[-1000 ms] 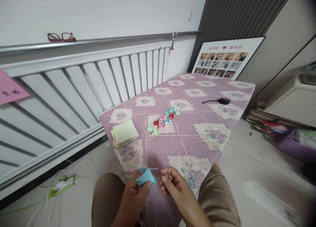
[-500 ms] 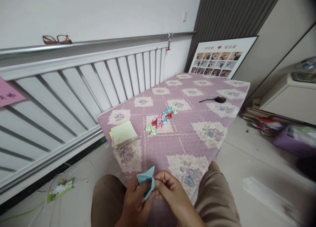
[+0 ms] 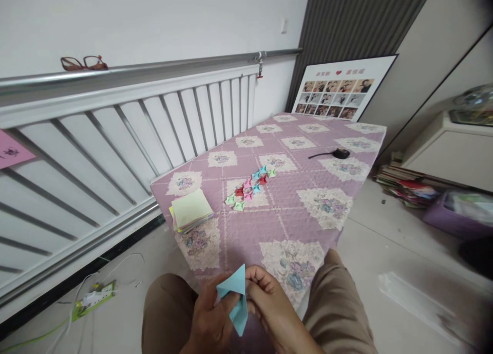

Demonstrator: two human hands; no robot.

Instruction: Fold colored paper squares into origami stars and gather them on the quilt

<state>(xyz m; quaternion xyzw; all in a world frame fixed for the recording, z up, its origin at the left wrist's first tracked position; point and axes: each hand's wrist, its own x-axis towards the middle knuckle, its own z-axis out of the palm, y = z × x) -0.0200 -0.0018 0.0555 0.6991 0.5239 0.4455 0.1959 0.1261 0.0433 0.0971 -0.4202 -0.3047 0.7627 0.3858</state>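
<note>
A partly folded sheet of blue origami paper (image 3: 239,318) is held between both hands above the near edge of the table. My left hand (image 3: 211,313) grips its left side, with a finger inside the fold. The fingertips of my right hand (image 3: 269,300) pinch its right edge; some of them are hidden behind the paper. Beyond the hands, several small folded paper pieces (image 3: 248,194) in green, pink, red and blue lie in a cluster on the flowered tablecloth (image 3: 277,225). To the left rests a stack of square paper (image 3: 191,209), pale yellow on top.
A black tape measure (image 3: 341,153) lies at the table's right. A white radiator (image 3: 185,117) runs along the left side, with glasses (image 3: 83,63) on the pipe above. A photo board (image 3: 342,89) leans at the far end. A power strip (image 3: 94,298) is on the floor.
The blue paper has been turned and spread in the fingers, so its two pointed flaps show wider. The view has shifted slightly; the things on the table stay in place.
</note>
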